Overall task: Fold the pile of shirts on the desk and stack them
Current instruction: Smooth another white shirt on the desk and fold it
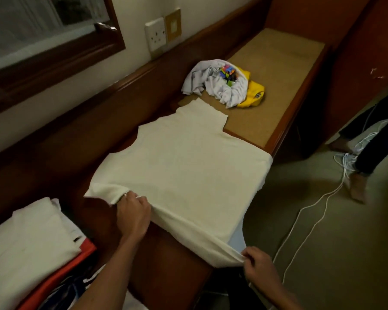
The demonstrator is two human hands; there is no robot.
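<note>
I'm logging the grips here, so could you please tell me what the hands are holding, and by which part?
Both hands hold the cream shirt by its near edge: the left hand pinches one corner, the right hand the other.

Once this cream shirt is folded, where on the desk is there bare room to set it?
Bare tan desktop lies beyond the unfolded pile, toward the far end. A dark wood strip between the folded stack and cream shirt is narrow, with the left hand there.
</note>
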